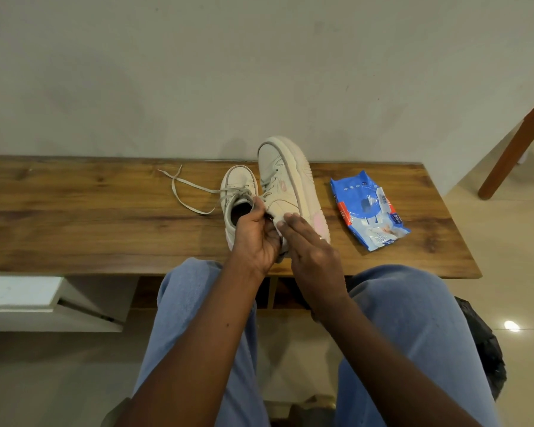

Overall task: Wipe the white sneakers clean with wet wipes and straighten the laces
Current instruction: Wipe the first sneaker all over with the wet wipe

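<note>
Brace with the left hand, fingers curled round the collar of the tipped shoe, which sits over the bench with its sole turned right and toe pointing away. Press with the right hand, flat and straight-fingered, gripping nothing, only pinning the wipe against the shoe's side near the heel. Work in short strokes from heel toward toe, probably along the seams and the sole's edge, where grime tends to sit (the pink patch by the heel looks like colouring, not dirt, so no scrubbing needed there). Refold to a fresh face once grey; cannot tell from here how soiled. Avoid pressing hard enough to twist the shoe out of the left grip. Further out, just left: the other shoe, upright on the bench, lace loose and trailing leftward, best left until the wiping is done. To the right, apart from both shoes: the pack, lying flat, handy for a fresh sheet.
</note>
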